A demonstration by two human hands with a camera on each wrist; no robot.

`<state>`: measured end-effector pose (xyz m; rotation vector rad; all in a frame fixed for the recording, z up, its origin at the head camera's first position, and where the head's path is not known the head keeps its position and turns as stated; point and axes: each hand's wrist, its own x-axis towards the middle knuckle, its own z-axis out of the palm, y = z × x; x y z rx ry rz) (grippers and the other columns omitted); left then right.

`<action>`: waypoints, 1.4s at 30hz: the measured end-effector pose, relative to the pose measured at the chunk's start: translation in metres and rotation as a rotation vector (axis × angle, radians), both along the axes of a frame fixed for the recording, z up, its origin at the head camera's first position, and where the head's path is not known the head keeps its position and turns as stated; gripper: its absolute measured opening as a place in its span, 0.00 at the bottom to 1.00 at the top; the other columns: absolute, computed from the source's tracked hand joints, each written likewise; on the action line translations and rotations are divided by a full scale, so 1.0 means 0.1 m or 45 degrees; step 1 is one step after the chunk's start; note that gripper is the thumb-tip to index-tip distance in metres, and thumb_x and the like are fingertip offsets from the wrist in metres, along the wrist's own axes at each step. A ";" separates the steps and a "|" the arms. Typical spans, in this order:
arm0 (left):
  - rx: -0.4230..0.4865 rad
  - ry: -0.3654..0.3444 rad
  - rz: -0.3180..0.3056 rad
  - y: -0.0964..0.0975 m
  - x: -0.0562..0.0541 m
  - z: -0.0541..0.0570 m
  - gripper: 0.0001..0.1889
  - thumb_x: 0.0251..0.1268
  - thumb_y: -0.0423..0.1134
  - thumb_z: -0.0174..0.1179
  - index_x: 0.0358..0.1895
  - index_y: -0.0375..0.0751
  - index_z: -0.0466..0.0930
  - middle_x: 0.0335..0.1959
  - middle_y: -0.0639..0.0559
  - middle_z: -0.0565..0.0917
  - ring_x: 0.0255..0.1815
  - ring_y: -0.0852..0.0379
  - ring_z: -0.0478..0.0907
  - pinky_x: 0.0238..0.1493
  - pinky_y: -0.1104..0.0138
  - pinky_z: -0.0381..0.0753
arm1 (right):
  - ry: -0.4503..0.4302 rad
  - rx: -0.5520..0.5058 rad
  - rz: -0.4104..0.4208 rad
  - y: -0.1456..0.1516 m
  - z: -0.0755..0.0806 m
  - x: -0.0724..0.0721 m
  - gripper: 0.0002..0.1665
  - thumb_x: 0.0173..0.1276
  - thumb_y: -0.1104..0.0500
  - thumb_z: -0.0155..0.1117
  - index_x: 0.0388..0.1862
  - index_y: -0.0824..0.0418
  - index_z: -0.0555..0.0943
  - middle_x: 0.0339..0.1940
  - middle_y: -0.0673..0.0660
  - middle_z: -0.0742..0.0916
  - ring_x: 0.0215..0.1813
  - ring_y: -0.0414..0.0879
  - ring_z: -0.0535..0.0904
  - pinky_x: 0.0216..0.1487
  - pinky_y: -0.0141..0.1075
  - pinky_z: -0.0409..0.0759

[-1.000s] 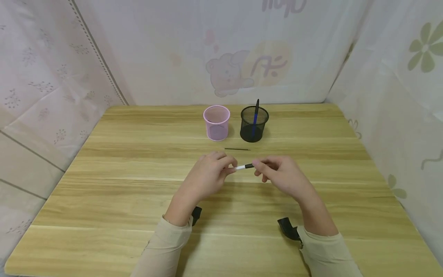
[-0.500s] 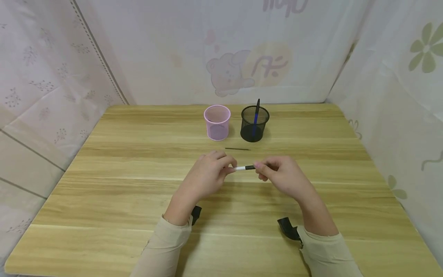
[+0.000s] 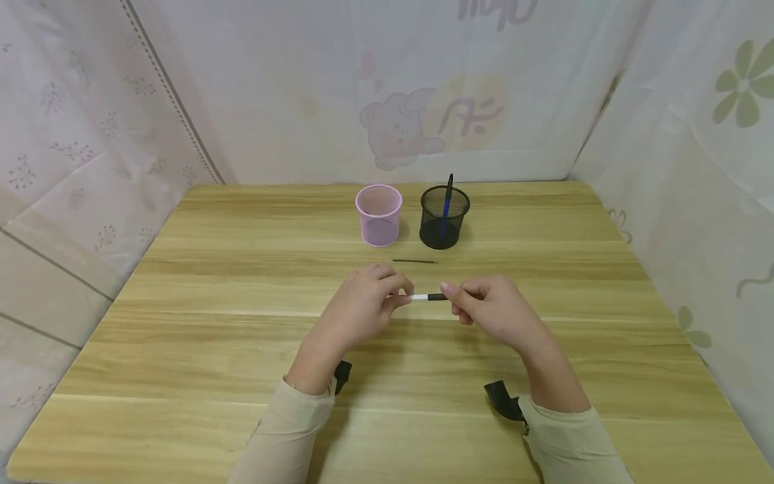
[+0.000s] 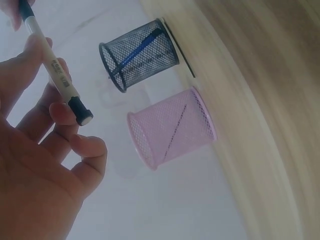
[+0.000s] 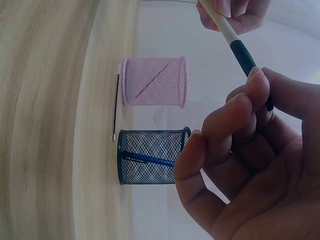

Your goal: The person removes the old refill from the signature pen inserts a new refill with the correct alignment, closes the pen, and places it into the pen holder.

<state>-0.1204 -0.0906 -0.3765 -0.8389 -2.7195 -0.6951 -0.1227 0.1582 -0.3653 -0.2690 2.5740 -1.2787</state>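
Note:
My left hand [image 3: 365,302] pinches the white barrel of a pen [image 4: 55,70] between thumb and fingers, and the pen's black end piece pokes out past them in the left wrist view. At the other end, my right hand [image 3: 492,306] pinches the pen's dark ribbed grip section [image 5: 243,56] with thumb and fingertips; the tip is mostly hidden by those fingers. Held between both hands, the pen lies nearly level above the table. Just beyond it, a thin black pen refill [image 3: 414,261] lies on the wood.
A pink mesh pen cup [image 3: 379,230] stands at the back with a thin dark stick leaning inside. To its right is a black mesh pen cup [image 3: 432,232] holding a blue and black pen [image 3: 447,205]. Patterned cloth [image 3: 272,101] hangs behind the wooden table [image 3: 211,282].
The right hand has dipped slightly, and the pen's grip end has come down with it, so the pen is more level. The left hand stays in place.

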 end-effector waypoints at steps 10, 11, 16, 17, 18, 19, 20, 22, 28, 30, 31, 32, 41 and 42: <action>-0.046 -0.069 0.027 0.00 0.02 -0.03 0.03 0.74 0.42 0.69 0.45 0.51 0.89 0.43 0.54 0.89 0.46 0.53 0.82 0.46 0.55 0.81 | 0.011 -0.037 0.031 -0.02 -0.06 0.00 0.30 0.80 0.39 0.63 0.27 0.63 0.84 0.22 0.51 0.81 0.26 0.43 0.69 0.25 0.34 0.64; -0.047 -0.080 0.029 0.00 0.02 -0.03 0.03 0.74 0.42 0.68 0.45 0.51 0.89 0.44 0.53 0.89 0.47 0.52 0.82 0.47 0.54 0.81 | 0.016 -0.036 0.035 -0.02 -0.07 0.00 0.30 0.80 0.39 0.63 0.27 0.62 0.84 0.22 0.51 0.81 0.26 0.43 0.69 0.25 0.34 0.64; -0.040 -0.091 0.031 -0.01 0.01 -0.04 0.03 0.74 0.42 0.68 0.45 0.51 0.89 0.45 0.52 0.90 0.47 0.52 0.83 0.47 0.54 0.82 | 0.017 -0.020 0.027 -0.04 -0.06 0.00 0.29 0.80 0.38 0.63 0.26 0.59 0.84 0.22 0.51 0.81 0.26 0.44 0.69 0.26 0.33 0.64; -0.042 -0.087 0.032 -0.01 0.00 -0.04 0.03 0.74 0.42 0.68 0.45 0.51 0.89 0.44 0.52 0.90 0.46 0.53 0.83 0.47 0.54 0.82 | 0.020 -0.019 0.029 -0.04 -0.05 0.00 0.29 0.80 0.38 0.63 0.27 0.58 0.84 0.23 0.51 0.82 0.26 0.44 0.69 0.26 0.33 0.64; -0.042 -0.083 0.034 -0.01 0.00 -0.04 0.03 0.74 0.42 0.69 0.45 0.51 0.89 0.44 0.53 0.89 0.46 0.53 0.83 0.46 0.54 0.82 | 0.021 -0.020 0.027 -0.04 -0.05 0.00 0.29 0.80 0.38 0.63 0.26 0.58 0.84 0.23 0.51 0.82 0.26 0.44 0.69 0.26 0.33 0.64; -0.043 -0.078 0.035 -0.01 0.00 -0.04 0.03 0.74 0.42 0.69 0.45 0.51 0.89 0.44 0.53 0.89 0.46 0.53 0.83 0.46 0.55 0.82 | 0.021 -0.019 0.028 -0.04 -0.05 0.00 0.29 0.80 0.38 0.63 0.26 0.58 0.83 0.22 0.51 0.81 0.26 0.44 0.69 0.25 0.33 0.64; -0.044 -0.074 0.035 -0.01 0.00 -0.04 0.03 0.74 0.42 0.69 0.45 0.51 0.89 0.44 0.54 0.89 0.46 0.53 0.83 0.46 0.55 0.82 | 0.022 -0.016 0.028 -0.04 -0.05 0.00 0.29 0.80 0.38 0.62 0.25 0.58 0.83 0.22 0.51 0.81 0.26 0.44 0.68 0.25 0.33 0.63; -0.046 -0.068 0.033 -0.01 0.00 -0.04 0.03 0.74 0.42 0.69 0.45 0.51 0.89 0.44 0.54 0.89 0.46 0.54 0.83 0.46 0.55 0.82 | 0.018 -0.012 0.029 -0.05 -0.05 0.01 0.30 0.80 0.38 0.62 0.24 0.58 0.82 0.22 0.50 0.80 0.25 0.44 0.68 0.25 0.33 0.63; -0.063 -0.057 0.028 -0.01 0.00 -0.05 0.03 0.74 0.42 0.69 0.44 0.51 0.88 0.44 0.53 0.89 0.45 0.53 0.82 0.45 0.54 0.81 | -0.014 0.017 0.047 -0.04 -0.06 0.01 0.33 0.81 0.38 0.60 0.20 0.58 0.78 0.18 0.49 0.77 0.21 0.42 0.62 0.23 0.32 0.60; -0.073 -0.055 0.027 -0.01 0.00 -0.05 0.03 0.74 0.42 0.69 0.44 0.51 0.88 0.44 0.52 0.89 0.45 0.53 0.82 0.45 0.54 0.81 | -0.019 0.028 0.055 -0.04 -0.06 0.02 0.34 0.82 0.38 0.59 0.20 0.58 0.77 0.17 0.48 0.75 0.21 0.42 0.61 0.23 0.32 0.59; -0.080 -0.058 0.028 -0.01 0.00 -0.05 0.03 0.74 0.42 0.69 0.44 0.51 0.88 0.44 0.52 0.89 0.45 0.53 0.82 0.45 0.54 0.81 | -0.021 0.036 0.055 -0.04 -0.05 0.02 0.34 0.82 0.38 0.59 0.20 0.59 0.76 0.17 0.48 0.75 0.20 0.42 0.61 0.23 0.32 0.59; -0.086 -0.060 0.029 -0.01 0.00 -0.05 0.03 0.74 0.42 0.69 0.45 0.51 0.88 0.44 0.51 0.89 0.45 0.53 0.82 0.45 0.54 0.81 | -0.023 0.043 0.053 -0.04 -0.05 0.02 0.34 0.82 0.37 0.59 0.20 0.59 0.76 0.17 0.48 0.75 0.20 0.41 0.61 0.23 0.33 0.59; -0.067 -0.040 0.022 0.00 -0.01 -0.06 0.02 0.74 0.42 0.69 0.44 0.51 0.88 0.44 0.52 0.89 0.46 0.53 0.83 0.45 0.54 0.82 | -0.022 0.063 0.028 -0.05 -0.04 0.02 0.34 0.81 0.35 0.58 0.21 0.58 0.77 0.17 0.47 0.75 0.22 0.42 0.63 0.23 0.34 0.60; -0.066 -0.040 0.020 0.00 -0.01 -0.06 0.02 0.74 0.42 0.69 0.44 0.52 0.88 0.44 0.52 0.89 0.46 0.53 0.83 0.44 0.54 0.82 | -0.024 0.062 0.027 -0.05 -0.04 0.02 0.34 0.81 0.35 0.58 0.21 0.58 0.77 0.17 0.47 0.75 0.22 0.42 0.63 0.23 0.34 0.60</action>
